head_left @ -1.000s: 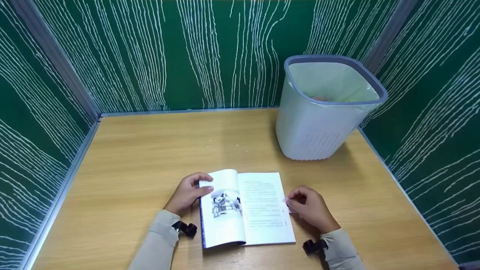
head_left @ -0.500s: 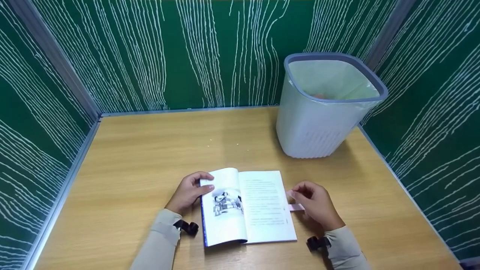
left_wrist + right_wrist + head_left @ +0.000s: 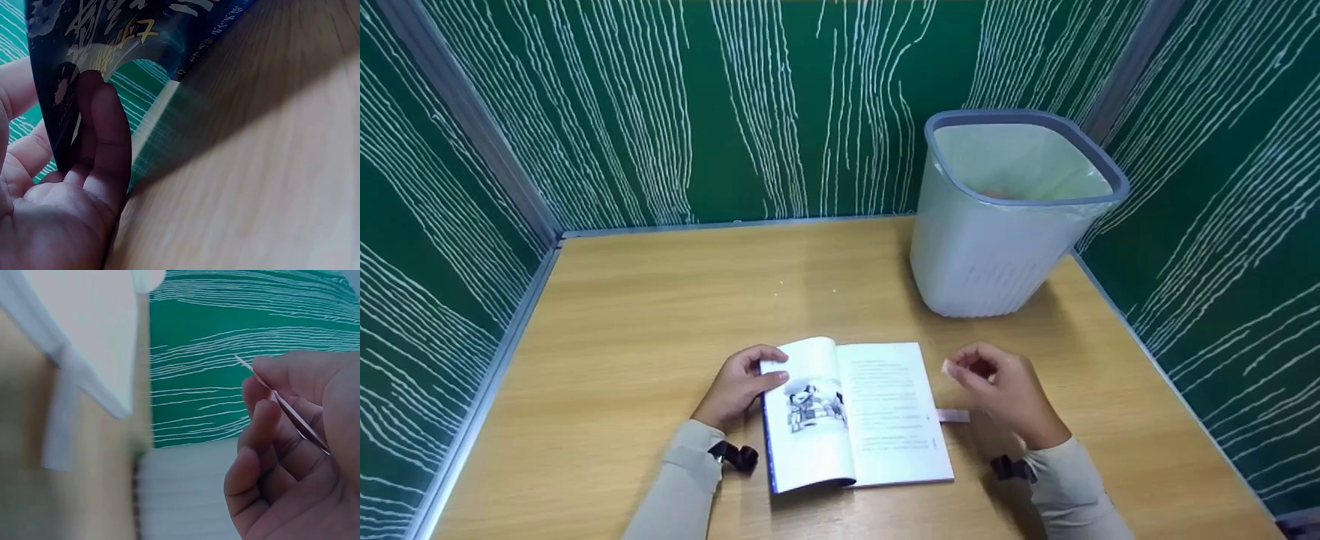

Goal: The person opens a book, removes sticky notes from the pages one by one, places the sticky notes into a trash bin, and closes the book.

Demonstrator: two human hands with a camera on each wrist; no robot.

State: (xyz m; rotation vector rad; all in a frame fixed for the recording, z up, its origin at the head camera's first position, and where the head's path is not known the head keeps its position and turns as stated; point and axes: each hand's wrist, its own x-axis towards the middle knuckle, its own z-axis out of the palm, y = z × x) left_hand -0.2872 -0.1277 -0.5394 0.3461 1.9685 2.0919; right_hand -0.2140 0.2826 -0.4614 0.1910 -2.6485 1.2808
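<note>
An open book (image 3: 885, 420) lies near the front of the table, a black-and-white drawing on its left page and print on the right. My left hand (image 3: 744, 384) grips its left side, thumb on the page and fingers under the dark blue cover (image 3: 132, 36). To the right of the book, my right hand (image 3: 1006, 386) pinches a thin pale slip of paper (image 3: 289, 410) between thumb and fingers, apart from the pages. A pale pink strip (image 3: 954, 415) sticks out from the book's right edge, below that hand.
A white trash bin (image 3: 986, 255) with a grey rim and a pale green liner stands at the back right. Tiny white specks (image 3: 834, 290) dot the wooden table (image 3: 660, 300). Green walls with white wavy lines enclose the back and sides.
My right hand has moved away from the book's right edge, up and to the right, with the slip in its fingers. The pink strip now shows fully uncovered. My left hand stays on the book.
</note>
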